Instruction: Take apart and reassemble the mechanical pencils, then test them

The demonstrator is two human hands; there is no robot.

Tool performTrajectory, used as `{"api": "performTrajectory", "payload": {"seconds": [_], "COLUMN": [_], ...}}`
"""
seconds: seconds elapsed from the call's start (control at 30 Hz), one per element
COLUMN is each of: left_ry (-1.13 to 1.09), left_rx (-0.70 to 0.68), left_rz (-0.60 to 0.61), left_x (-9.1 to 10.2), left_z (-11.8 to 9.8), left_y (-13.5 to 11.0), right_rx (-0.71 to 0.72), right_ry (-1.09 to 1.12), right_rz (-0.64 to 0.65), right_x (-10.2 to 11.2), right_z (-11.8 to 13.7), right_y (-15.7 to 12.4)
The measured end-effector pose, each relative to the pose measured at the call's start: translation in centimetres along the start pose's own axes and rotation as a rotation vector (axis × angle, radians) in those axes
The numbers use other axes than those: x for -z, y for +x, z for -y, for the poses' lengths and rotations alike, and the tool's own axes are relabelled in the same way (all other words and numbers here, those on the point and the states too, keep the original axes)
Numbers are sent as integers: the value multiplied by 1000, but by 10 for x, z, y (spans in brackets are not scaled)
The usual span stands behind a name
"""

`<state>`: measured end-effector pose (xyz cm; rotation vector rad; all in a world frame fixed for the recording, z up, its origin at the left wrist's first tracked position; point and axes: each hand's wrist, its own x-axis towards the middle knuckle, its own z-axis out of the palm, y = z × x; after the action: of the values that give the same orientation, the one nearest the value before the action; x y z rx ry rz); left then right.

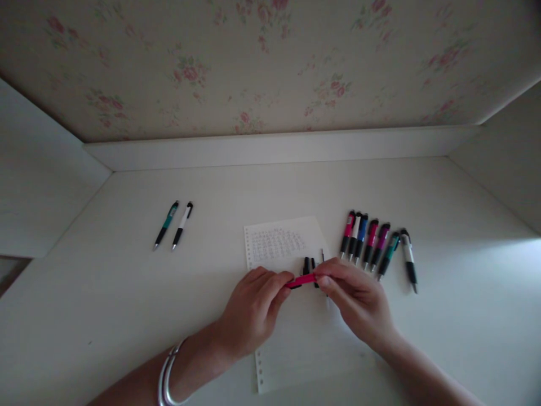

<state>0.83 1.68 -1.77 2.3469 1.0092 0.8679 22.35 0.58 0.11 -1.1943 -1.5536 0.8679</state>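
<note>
A pink pen barrel (304,280) is stretched between my two hands above the paper. My left hand (256,307) pinches its left end, where a dark strip shows along the underside. At the right end, the fingertips of my right hand (357,299) are closed on the same barrel. Just behind the barrel, black pen parts (306,265) lie on the sheet of paper (287,366), partly hidden. A thin refill (323,255) lies beside them, its lower part covered by my right hand. The sheet has punched holes on its left edge and handwriting at the top.
To the right, several pens (372,241) lie in a slanted row, with a white and black pen (408,259) at its end. Two more, a green pen (166,225) and a white pen (182,225), lie at left. White panels and a flowered wall (270,73) bound the desk.
</note>
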Motion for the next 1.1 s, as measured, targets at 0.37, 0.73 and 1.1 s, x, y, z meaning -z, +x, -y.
{"api": "performTrajectory", "payload": {"seconds": [0.37,0.73,1.1], "left_ry": [-2,-22,-117], "left_rx": [-7,9,-17], "left_rz": [17,3,-67], "left_x": [0,0,0], "left_z": [0,0,1], "left_y": [0,-1,0], "right_rx": [46,-17,-137], "right_ry": [3,-70,-822], "right_rz": [-16,-62,13], "right_x": [-1,4,21], "right_z": [2,-3,-24], "right_y": [1,0,6]}}
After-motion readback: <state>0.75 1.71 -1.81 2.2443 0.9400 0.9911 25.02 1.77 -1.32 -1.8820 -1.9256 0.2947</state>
